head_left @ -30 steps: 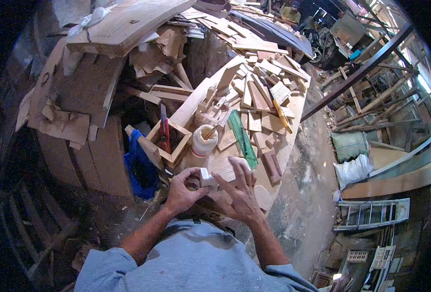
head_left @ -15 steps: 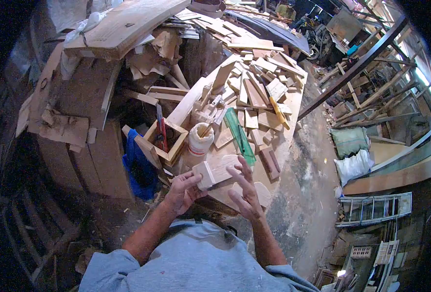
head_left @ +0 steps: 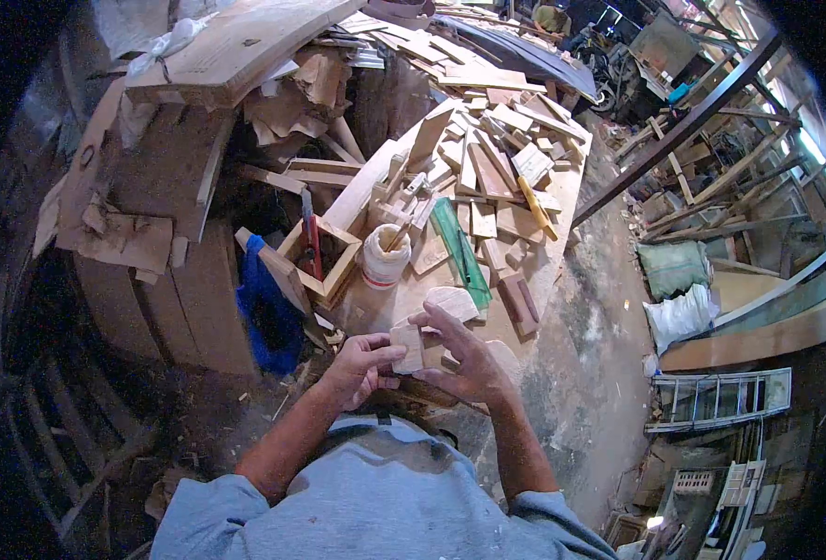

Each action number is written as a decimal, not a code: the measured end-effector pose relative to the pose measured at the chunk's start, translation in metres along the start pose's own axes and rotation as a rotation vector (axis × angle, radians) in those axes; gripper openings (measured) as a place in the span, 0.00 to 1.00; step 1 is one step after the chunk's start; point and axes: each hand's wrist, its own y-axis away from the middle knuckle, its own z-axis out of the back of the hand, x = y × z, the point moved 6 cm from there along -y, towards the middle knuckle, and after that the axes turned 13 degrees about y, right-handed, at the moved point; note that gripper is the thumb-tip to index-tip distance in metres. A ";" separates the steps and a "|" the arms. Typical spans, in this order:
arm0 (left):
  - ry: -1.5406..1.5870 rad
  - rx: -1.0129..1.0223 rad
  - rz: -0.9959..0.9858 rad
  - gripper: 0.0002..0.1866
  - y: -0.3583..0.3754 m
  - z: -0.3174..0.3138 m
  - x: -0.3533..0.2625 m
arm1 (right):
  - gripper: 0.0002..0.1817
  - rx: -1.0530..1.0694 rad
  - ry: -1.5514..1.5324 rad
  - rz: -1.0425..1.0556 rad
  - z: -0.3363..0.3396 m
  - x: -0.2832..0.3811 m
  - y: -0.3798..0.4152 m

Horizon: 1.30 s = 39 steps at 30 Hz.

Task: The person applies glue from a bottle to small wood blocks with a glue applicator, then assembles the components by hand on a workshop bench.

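Note:
Both hands hold a small pale wooden block [head_left: 407, 343] just above the near edge of the workbench [head_left: 562, 201]. My left hand [head_left: 361, 366] grips its left side with thumb and fingers. My right hand [head_left: 464, 355] wraps over its right side, fingers curled on top. A rounded wooden piece [head_left: 456, 301] lies on the bench just beyond the block. A white glue pot [head_left: 383, 259] with a stick in it stands behind that, next to a small open wooden box [head_left: 322, 257] holding a red-handled tool.
The bench is strewn with several wood offcuts, a green ruler-like strip [head_left: 459, 252] and a yellow-handled tool [head_left: 535, 207]. A blue cloth [head_left: 265, 313] hangs off the left side. Stacked boards [head_left: 236, 47] and scrap lie left; white sacks [head_left: 679, 317] sit on the floor right.
The block was held up in the left hand with the right hand open beside it. Now the right hand has closed over the block and both hands have lowered slightly.

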 end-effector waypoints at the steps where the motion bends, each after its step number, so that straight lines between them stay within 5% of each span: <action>1: -0.011 0.000 -0.002 0.19 0.001 0.001 -0.001 | 0.49 -0.012 -0.048 0.004 -0.002 -0.001 0.000; 18: -0.111 -0.034 -0.033 0.23 0.016 0.002 -0.007 | 0.54 -0.052 -0.170 0.019 -0.018 -0.010 0.012; 27: 0.165 0.141 0.023 0.19 0.011 0.001 0.004 | 0.66 -0.185 0.007 0.101 -0.012 0.000 0.005; 30: 0.217 0.118 0.054 0.23 0.020 -0.006 0.004 | 0.68 -0.213 -0.149 0.034 -0.016 -0.014 0.004; 39: 0.266 0.067 0.064 0.23 0.020 -0.004 0.010 | 0.67 -0.243 0.053 0.023 -0.013 -0.007 0.001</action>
